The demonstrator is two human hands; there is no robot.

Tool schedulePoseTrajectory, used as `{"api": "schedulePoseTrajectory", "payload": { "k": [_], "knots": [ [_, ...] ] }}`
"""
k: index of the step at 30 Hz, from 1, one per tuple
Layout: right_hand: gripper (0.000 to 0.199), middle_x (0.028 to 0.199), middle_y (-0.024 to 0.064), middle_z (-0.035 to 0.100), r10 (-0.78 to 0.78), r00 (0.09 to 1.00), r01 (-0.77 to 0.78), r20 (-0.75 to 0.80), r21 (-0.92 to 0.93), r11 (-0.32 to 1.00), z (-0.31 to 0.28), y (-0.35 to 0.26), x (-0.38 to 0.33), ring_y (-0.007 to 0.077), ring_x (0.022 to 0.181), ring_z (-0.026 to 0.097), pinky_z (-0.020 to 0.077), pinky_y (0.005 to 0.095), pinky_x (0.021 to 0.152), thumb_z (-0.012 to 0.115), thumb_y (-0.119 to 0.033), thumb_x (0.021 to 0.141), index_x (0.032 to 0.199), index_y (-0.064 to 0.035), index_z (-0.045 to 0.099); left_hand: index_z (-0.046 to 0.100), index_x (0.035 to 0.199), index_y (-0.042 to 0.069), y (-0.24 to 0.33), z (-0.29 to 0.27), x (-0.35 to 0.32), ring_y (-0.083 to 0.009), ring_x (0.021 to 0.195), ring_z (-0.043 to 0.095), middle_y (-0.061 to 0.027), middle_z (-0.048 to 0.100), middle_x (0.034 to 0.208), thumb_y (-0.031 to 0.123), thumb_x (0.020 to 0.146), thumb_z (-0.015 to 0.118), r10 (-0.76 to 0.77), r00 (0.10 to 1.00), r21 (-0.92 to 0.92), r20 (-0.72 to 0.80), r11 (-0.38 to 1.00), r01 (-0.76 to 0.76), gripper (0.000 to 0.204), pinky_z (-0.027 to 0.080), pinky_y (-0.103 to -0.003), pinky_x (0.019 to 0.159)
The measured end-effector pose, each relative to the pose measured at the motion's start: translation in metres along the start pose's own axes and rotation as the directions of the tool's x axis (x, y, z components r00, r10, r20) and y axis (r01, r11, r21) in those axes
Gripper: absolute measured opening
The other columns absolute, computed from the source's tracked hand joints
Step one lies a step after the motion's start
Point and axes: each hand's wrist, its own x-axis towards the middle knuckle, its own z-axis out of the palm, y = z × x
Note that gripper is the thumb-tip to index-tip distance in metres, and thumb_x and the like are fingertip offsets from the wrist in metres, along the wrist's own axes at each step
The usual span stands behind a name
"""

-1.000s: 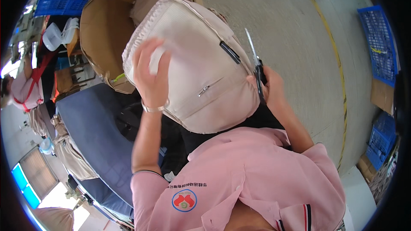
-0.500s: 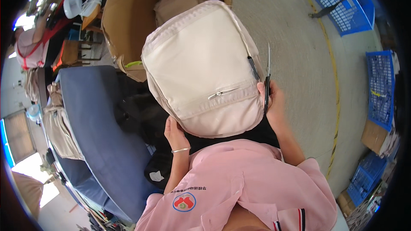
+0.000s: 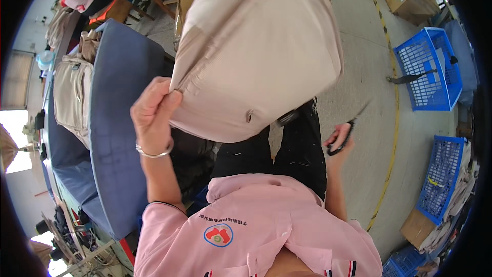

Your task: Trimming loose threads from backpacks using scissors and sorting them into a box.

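My left hand (image 3: 154, 112) pinches the beige bag (image 3: 266, 54) | right hand (image 3: 345, 150) grips scissors (image 3: 351, 123) | apparently checking; next move needs it steady

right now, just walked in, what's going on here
Someone in a pink shirt grips a beige bag by its left edge with the left hand. The right hand, apart from the bag, holds black-handled scissors. A blue basket stands on the floor to the right.
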Motion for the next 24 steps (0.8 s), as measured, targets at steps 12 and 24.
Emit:
{"api": "schedulePoseTrajectory", "payload": {
  "k": [12, 24],
  "knots": [
    [0.033, 0.107, 0.0097, 0.064, -0.326, 0.942, 0.326, 0.083, 0.008, 0.945, 0.002, -0.055, 0.030, 0.0145, 0.089, 0.060, 0.0472, 0.0278, 0.078, 0.070, -0.031, 0.091, 0.104, -0.0039, 0.057, 0.070, 0.103, 0.003, -0.060, 0.097, 0.133, -0.0178, 0.079, 0.061, -0.0062, 0.065, 0.087, 0.010, 0.087, 0.068, 0.061, 0.677, 0.135, 0.733, 0.963, -0.233, 0.018, 0.050, -0.028, 0.074],
    [0.036, 0.072, -0.0023, 0.048, -0.101, 0.974, 0.160, 0.203, -0.297, 0.941, -0.013, -0.016, 0.059, 0.0086, 0.066, 0.043, 0.0394, 0.0256, 0.060, 0.079, -0.028, 0.084, 0.090, -0.0027, 0.054, 0.066, 0.092, 0.007, -0.123, 0.176, 0.111, -0.0240, 0.099, 0.056, -0.0043, 0.062, 0.098, 0.009, 0.085, 0.067, 0.228, 0.690, 0.177, 0.687, 0.868, -0.464, 0.008, 0.046, -0.034, 0.090]
  ]
}}
